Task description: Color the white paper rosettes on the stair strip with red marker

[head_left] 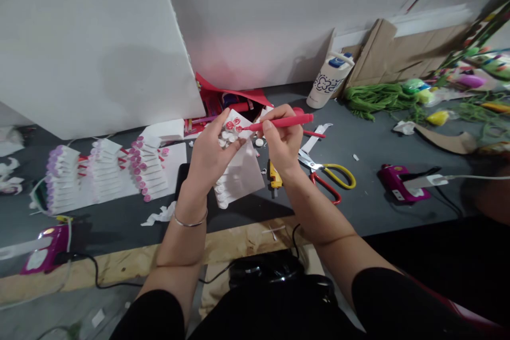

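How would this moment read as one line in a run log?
left hand: white paper pieces | right hand: red marker, tip at pieces | nearby: red-and-yellow-handled scissors

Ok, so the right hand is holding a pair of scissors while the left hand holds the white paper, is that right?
Not quite: the right hand holds a red marker, not scissors. The scissors lie on the table beside it, as the head view shows. The left hand does hold the white paper.
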`<act>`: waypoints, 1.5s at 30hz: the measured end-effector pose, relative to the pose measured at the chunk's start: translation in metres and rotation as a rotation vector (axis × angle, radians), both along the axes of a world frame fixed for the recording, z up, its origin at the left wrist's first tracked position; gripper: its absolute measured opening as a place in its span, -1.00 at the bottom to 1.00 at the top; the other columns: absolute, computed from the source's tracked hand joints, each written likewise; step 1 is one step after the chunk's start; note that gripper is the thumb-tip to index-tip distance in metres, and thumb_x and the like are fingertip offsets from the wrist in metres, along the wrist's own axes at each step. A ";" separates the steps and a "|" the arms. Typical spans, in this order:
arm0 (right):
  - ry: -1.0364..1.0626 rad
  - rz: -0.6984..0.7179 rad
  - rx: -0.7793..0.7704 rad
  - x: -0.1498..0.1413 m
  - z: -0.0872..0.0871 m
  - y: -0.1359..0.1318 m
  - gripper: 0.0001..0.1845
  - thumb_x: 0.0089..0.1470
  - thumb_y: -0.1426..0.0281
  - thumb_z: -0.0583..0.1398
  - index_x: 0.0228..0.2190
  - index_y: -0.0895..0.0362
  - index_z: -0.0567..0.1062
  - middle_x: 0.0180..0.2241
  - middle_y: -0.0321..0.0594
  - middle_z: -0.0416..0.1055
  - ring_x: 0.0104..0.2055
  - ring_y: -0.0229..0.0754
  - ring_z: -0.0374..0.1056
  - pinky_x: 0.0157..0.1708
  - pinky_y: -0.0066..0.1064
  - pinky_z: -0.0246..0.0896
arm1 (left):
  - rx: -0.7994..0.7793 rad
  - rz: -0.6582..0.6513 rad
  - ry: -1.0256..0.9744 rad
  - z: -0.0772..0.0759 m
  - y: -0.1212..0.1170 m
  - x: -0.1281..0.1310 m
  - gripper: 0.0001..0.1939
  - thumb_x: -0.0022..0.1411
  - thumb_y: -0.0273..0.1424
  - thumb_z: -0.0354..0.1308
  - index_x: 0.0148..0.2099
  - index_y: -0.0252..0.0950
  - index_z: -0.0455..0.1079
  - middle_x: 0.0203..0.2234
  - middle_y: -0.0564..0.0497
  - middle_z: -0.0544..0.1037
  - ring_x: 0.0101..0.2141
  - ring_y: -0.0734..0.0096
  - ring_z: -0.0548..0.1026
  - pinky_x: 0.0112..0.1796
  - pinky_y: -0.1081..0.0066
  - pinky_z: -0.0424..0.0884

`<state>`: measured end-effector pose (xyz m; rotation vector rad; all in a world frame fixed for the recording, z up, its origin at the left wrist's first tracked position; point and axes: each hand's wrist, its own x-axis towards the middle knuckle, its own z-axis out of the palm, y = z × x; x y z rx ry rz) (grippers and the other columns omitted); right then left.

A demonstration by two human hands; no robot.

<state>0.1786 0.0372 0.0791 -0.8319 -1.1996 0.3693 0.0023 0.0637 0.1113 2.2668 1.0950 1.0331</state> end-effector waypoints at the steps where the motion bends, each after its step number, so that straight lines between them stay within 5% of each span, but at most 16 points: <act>1: 0.033 0.010 0.019 -0.002 0.001 0.000 -0.71 0.36 0.08 0.24 -0.30 0.01 0.48 -0.39 -0.40 0.37 -0.42 -0.31 0.39 -0.33 -0.32 0.37 | -0.007 -0.003 -0.001 0.000 0.000 0.000 -0.26 0.37 0.04 0.34 0.44 -0.19 0.38 0.29 -0.19 0.58 0.24 -0.02 0.59 0.25 0.05 0.52; 9: 0.156 0.037 0.007 -0.009 0.002 0.005 -0.60 0.30 -0.03 0.29 -0.32 0.03 0.46 -0.44 -0.45 0.40 -0.51 -0.38 0.39 -0.45 -0.43 0.33 | -0.044 -0.020 -0.019 -0.002 0.001 -0.001 -0.29 0.34 -0.05 0.39 0.43 -0.15 0.39 0.33 -0.17 0.55 0.29 -0.02 0.55 0.30 0.01 0.49; 14: 0.163 -0.058 0.026 -0.001 0.000 0.010 -0.70 0.42 0.01 0.17 -0.07 -0.06 0.48 -0.31 -0.37 0.47 -0.31 -0.28 0.51 -0.24 -0.35 0.48 | -0.094 -0.042 -0.081 -0.008 0.005 0.002 -0.27 0.31 -0.06 0.42 0.42 -0.19 0.40 0.28 -0.19 0.59 0.21 0.00 0.61 0.23 0.06 0.54; 19: 0.000 -0.050 -0.049 -0.001 -0.013 0.020 -0.60 0.44 -0.05 0.11 0.04 -0.07 0.49 -0.06 -0.24 0.53 -0.04 -0.22 0.53 0.01 -0.26 0.50 | -0.137 -0.042 -0.168 -0.024 0.014 0.021 -0.30 0.31 -0.05 0.42 0.37 -0.24 0.42 0.26 -0.27 0.59 0.18 0.02 0.62 0.20 0.05 0.56; 25: -0.017 -0.105 -0.051 0.002 -0.037 0.038 -0.59 0.41 -0.07 0.13 -0.09 -0.01 0.50 -0.11 -0.24 0.53 -0.02 -0.21 0.48 0.10 -0.25 0.42 | -0.243 -0.045 -0.217 -0.048 0.027 0.031 -0.22 0.25 0.03 0.45 0.35 -0.27 0.41 0.29 -0.32 0.53 0.22 0.00 0.57 0.21 0.04 0.54; 29: 0.057 -0.140 -0.029 0.002 -0.036 0.042 -0.58 0.39 -0.08 0.14 -0.09 -0.01 0.47 -0.11 -0.25 0.49 -0.09 -0.22 0.46 0.04 -0.28 0.41 | -0.217 0.049 -0.318 -0.063 0.024 0.023 -0.19 0.28 0.16 0.36 0.38 -0.20 0.36 0.29 -0.36 0.46 0.12 0.06 0.62 0.03 0.13 0.64; 32: 0.108 -0.151 -0.002 -0.002 -0.028 0.039 -0.60 0.39 -0.07 0.14 -0.09 0.00 0.46 -0.15 -0.26 0.47 -0.14 -0.24 0.45 -0.01 -0.30 0.42 | -0.121 0.059 -0.260 -0.059 0.008 0.018 -0.18 0.30 0.25 0.26 0.37 -0.17 0.38 0.24 -0.32 0.51 0.16 0.02 0.59 0.11 0.05 0.60; 35: 0.127 -0.216 0.060 -0.002 -0.019 0.035 -0.63 0.41 -0.03 0.13 -0.09 -0.01 0.45 -0.16 -0.26 0.45 -0.13 -0.23 0.46 0.00 -0.28 0.44 | 0.093 0.145 -0.138 -0.043 -0.010 0.014 -0.11 0.29 0.31 0.23 0.41 -0.18 0.35 0.29 -0.33 0.49 0.33 -0.15 0.44 0.36 -0.20 0.32; 38: 0.190 -0.282 0.091 0.006 -0.010 0.031 -0.65 0.42 -0.03 0.11 -0.07 -0.04 0.42 -0.15 -0.26 0.41 -0.12 -0.21 0.46 0.03 -0.22 0.46 | 0.178 0.199 -0.127 -0.031 -0.014 0.011 -0.02 0.25 0.34 0.23 0.48 -0.16 0.26 0.41 -0.34 0.37 0.45 -0.20 0.27 0.45 -0.22 0.15; 42: 0.260 -0.288 0.089 0.018 -0.002 0.025 -0.64 0.41 -0.05 0.11 -0.03 -0.06 0.38 -0.13 -0.25 0.37 -0.06 -0.16 0.48 0.11 -0.12 0.48 | -0.031 -0.058 -0.206 -0.029 -0.001 0.013 0.09 0.26 0.41 0.11 0.58 -0.10 0.03 0.50 -0.35 0.24 0.43 -0.08 0.35 0.34 -0.02 0.41; 45: 0.252 -0.305 0.104 0.018 0.001 0.022 -0.70 0.44 0.00 0.11 -0.03 -0.07 0.40 -0.13 -0.26 0.37 -0.04 -0.18 0.49 0.11 -0.13 0.50 | -0.048 -0.149 -0.167 -0.028 0.005 0.020 0.16 0.21 0.41 0.18 0.61 -0.03 -0.08 0.54 -0.31 0.19 0.49 -0.07 0.27 0.34 0.01 0.42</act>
